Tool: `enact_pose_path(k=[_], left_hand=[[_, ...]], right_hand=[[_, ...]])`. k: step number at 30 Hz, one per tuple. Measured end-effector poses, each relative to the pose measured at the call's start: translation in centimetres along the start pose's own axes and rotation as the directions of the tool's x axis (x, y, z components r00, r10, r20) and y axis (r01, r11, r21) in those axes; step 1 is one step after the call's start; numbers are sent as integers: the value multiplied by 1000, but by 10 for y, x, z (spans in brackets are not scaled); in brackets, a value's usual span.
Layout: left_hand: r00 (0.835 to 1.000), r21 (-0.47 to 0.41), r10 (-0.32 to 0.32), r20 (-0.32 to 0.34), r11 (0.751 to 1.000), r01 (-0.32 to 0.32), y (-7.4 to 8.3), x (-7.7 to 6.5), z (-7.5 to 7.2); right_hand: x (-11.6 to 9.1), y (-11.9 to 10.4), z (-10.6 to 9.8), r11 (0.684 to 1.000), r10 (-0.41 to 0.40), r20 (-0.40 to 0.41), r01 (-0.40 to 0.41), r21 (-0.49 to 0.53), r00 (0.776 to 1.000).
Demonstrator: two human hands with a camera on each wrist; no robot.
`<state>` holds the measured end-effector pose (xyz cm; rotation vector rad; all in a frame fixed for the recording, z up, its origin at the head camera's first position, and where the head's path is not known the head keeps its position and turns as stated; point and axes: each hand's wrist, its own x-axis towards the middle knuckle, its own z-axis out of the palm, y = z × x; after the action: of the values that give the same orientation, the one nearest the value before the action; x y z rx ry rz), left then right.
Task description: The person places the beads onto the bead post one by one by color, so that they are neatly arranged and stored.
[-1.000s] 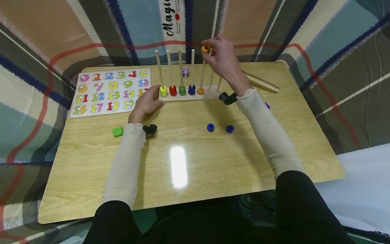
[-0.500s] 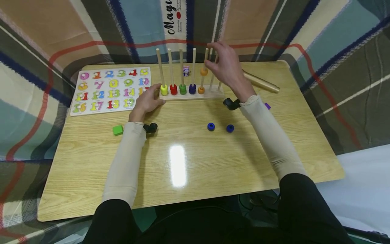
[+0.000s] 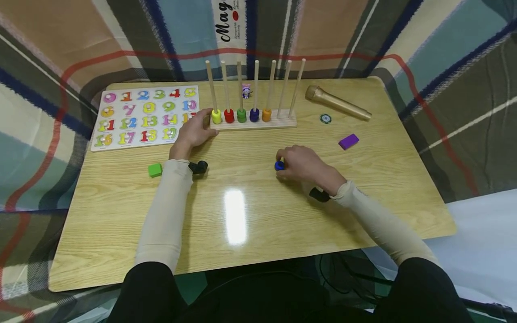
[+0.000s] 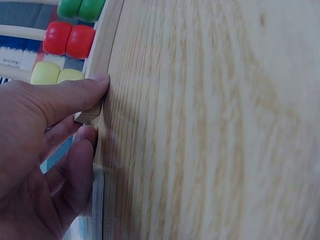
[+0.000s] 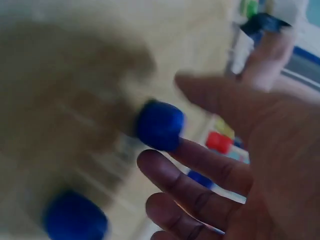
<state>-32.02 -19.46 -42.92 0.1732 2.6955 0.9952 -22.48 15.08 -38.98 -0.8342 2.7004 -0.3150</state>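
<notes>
My left hand point(image 3: 193, 133) holds the left end of a wooden peg rack point(image 3: 284, 122), thumb point(image 4: 82, 95) on the base's front edge and fingers around its end. Yellow, red, green, dark blue and orange beads point(image 3: 266, 115) sit low on five of its upright pegs; the two right pegs are bare. In front of the rack, my right hand point(image 3: 303, 163) reaches around a blue bead point(image 3: 279, 166) on the table. The right wrist view shows the thumb apart from this bead point(image 5: 160, 125) and a fingertip against it. A second blue bead point(image 5: 75, 217) lies nearby, hidden in the head view.
A number puzzle board point(image 3: 141, 117) lies left of the rack, a green block point(image 3: 155, 170) nearer me. On the right are a gold microphone point(image 3: 338, 103), a round green-rimmed token point(image 3: 325, 118) and a purple block point(image 3: 349, 141). A small purple figurine point(image 3: 246, 91) stands behind the pegs.
My right hand let an orange bead go on the fifth peg, and it dropped onto the other one. That hand then came down toward me to the blue bead. My left hand stayed put.
</notes>
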Motion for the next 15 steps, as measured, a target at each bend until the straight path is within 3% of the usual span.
enact_pose_path(k=[4, 6, 8, 10, 13, 15], left_hand=[[1000, -8, -3, 2, 1000, 3, -1, 0, 2], [1000, -8, -4, -1, 1000, 4, -1, 1, 2], [1000, -9, -7, -1, 1000, 7, -1, 1, 2], [1000, -10, -11, 1, 1000, 11, -1, 1, 1], [1000, -14, -13, 4, 1000, 13, -1, 1, 0], [1000, -20, -12, 6, 1000, 12, 0, 0, 0]], right_hand=[[3, 2, -2, 998, 21, -26, -19, 64, 999], [7, 5, -16, 994, 43, -100, -32, 107, 994], [13, 9, -39, 988, 70, -223, -36, 151, 972], [19, 13, -65, 981, 95, -371, -24, 190, 924], [31, 18, -99, 975, 129, -570, 2, 223, 812], [38, 21, -115, 974, 149, -646, 1, 227, 749]])
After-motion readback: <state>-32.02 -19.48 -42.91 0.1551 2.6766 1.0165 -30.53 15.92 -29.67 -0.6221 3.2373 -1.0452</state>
